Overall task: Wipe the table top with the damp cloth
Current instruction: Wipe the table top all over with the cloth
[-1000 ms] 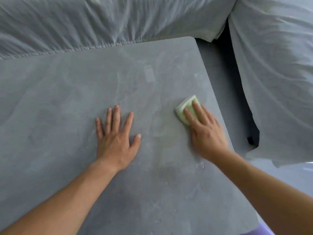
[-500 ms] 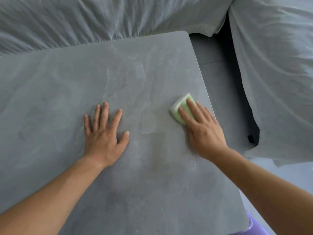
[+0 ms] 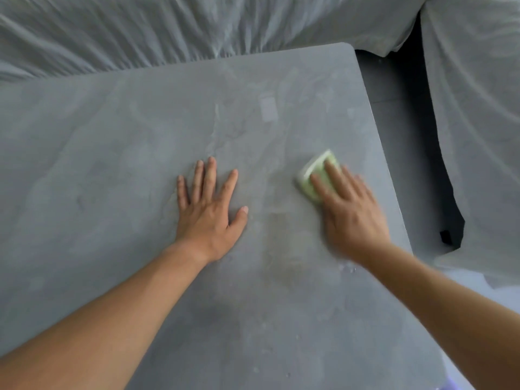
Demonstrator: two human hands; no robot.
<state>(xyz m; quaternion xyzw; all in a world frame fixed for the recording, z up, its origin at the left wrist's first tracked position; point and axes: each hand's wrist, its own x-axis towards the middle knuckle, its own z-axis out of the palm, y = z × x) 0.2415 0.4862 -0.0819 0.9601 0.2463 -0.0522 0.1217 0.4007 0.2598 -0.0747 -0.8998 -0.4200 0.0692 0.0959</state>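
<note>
A grey stone-look table top (image 3: 112, 170) fills most of the head view, with pale streaks and smears across it. A small folded light-green cloth (image 3: 311, 175) lies flat near the table's right edge. My right hand (image 3: 349, 212) presses on the cloth with straight fingers and covers its near half; the hand is motion-blurred. My left hand (image 3: 208, 209) rests flat on the table with fingers spread, a hand's width to the left of the cloth.
Pale grey sheets cover furniture behind the table (image 3: 197, 26) and to its right (image 3: 478, 136). A dark gap of floor (image 3: 405, 170) runs between the table's right edge and the covered furniture. Something purple (image 3: 453, 385) peeks in at the bottom right.
My right hand has stayed on the cloth near the right edge, sliding it slightly; it is now blurred with motion. My left hand remains flat on the table. The view shifted.
</note>
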